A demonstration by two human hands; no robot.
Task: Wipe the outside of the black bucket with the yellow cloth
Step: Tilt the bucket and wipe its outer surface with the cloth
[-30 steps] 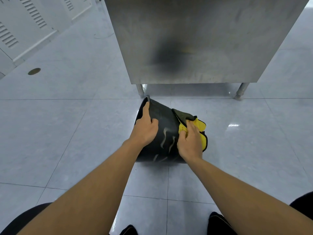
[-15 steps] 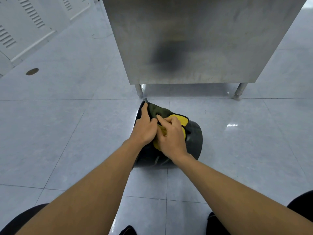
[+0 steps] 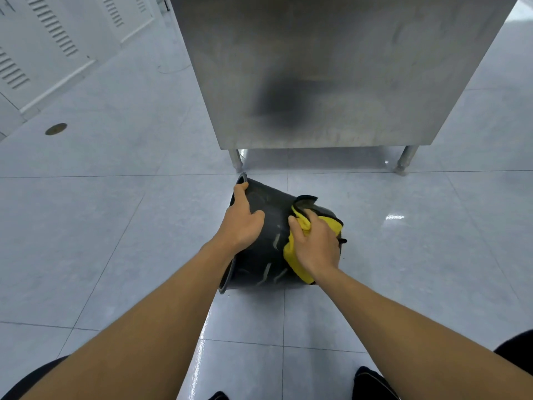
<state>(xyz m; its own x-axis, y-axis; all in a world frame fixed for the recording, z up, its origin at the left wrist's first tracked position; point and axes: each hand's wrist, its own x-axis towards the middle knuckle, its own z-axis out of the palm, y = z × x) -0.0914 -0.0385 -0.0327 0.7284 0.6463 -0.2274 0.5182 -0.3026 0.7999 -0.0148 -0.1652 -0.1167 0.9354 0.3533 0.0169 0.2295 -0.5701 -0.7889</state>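
The black bucket [image 3: 266, 255] lies on its side on the grey tiled floor, its open rim at the left and its base at the right. My left hand [image 3: 240, 222] grips the rim and upper wall near the opening. A yellow cloth [image 3: 294, 249] with a dark edge is pressed flat against the bucket's outer wall near the base by my right hand [image 3: 315, 245]. Pale wet streaks show on the wall between my hands.
A stainless steel cabinet [image 3: 331, 70] on short legs stands just behind the bucket. White louvred doors [image 3: 43, 39] line the far left. A round floor drain [image 3: 56, 129] sits at the left. My knees and dark shoes [image 3: 372, 382] show at the bottom edge.
My right hand has slid the yellow cloth from beside my left hand rightward along the wall toward the bucket's base. My left hand keeps its grip on the rim.
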